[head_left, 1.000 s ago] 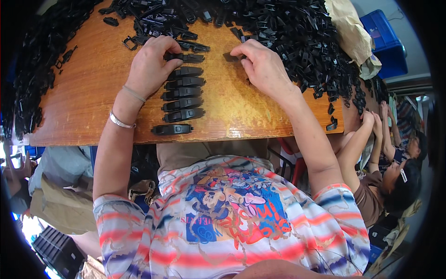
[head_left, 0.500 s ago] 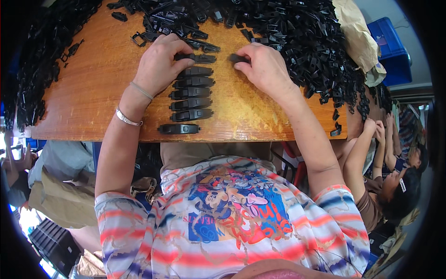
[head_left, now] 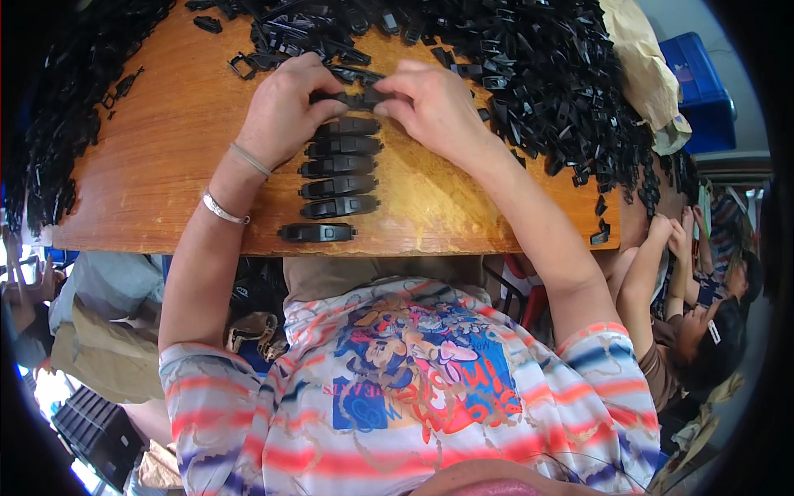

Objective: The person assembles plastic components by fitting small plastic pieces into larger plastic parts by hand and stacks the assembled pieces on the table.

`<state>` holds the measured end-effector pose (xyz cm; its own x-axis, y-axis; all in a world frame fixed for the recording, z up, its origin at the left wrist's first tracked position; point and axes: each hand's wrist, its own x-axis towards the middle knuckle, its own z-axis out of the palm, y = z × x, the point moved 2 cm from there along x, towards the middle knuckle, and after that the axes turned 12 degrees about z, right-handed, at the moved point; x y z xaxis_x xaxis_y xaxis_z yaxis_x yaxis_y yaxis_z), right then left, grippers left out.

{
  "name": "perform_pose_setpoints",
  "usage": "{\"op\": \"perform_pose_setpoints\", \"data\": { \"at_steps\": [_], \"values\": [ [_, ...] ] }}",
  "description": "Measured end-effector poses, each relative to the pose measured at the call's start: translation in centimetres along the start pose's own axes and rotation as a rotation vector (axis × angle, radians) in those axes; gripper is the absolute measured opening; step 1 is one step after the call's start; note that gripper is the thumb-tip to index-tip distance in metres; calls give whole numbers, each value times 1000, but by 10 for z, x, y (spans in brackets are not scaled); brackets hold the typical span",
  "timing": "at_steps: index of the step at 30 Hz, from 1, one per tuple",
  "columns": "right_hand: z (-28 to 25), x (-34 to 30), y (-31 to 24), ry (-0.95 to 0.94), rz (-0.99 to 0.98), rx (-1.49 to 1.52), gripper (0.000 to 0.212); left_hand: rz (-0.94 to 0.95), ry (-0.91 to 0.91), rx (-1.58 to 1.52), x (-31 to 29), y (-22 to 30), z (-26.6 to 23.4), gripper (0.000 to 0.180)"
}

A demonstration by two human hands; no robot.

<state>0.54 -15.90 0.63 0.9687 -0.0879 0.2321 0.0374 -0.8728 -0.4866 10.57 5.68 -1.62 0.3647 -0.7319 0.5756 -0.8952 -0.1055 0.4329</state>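
Note:
My left hand (head_left: 288, 97) pinches the left end of a black plastic buckle (head_left: 356, 101) just above the wooden tabletop. At the other end of that buckle is my right hand (head_left: 432, 106), its thumb and forefinger closed on a small black piece mostly hidden by the fingers. The two parts meet between my fingertips; whether they are locked together I cannot tell. Below my hands, several like buckles lie crosswise in a column. The nearest buckle (head_left: 317, 233) sits close to the table's front edge, slightly left of the others.
A large heap of loose black plastic parts (head_left: 546, 91) covers the table's far and right side. Another dark pile (head_left: 58, 124) runs along the left edge. Brown paper (head_left: 641, 66) and a blue bin (head_left: 699, 91) stand far right. Other people sit at the right.
My right hand has moved left with its small black piece, up to the buckle in my left hand. The left hand stays nearly in place. The column of buckles lies as before.

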Motion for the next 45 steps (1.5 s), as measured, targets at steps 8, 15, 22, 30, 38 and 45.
{"op": "perform_pose_setpoints", "data": {
  "at_steps": [8,15,22,30,38,45],
  "values": [
    [6,7,-7,-69,30,-18,29,-198,-79,-113,10,7,-4,21],
    [-57,-23,37,16,122,-208,30,-178,145,-345,4,4,-8,32],
    [-55,-15,54,-57,127,-513,28,-62,36,258,20,4,3,26],
    [-56,-17,49,-16,137,-295,29,65,49,290,26,21,1,20],
    [-42,-16,25,-161,185,-43,42,13,-41,111,21,11,5,21],
    [-31,-6,23,-40,142,145,29,-67,-10,3,18,9,4,23]
  ]
}}
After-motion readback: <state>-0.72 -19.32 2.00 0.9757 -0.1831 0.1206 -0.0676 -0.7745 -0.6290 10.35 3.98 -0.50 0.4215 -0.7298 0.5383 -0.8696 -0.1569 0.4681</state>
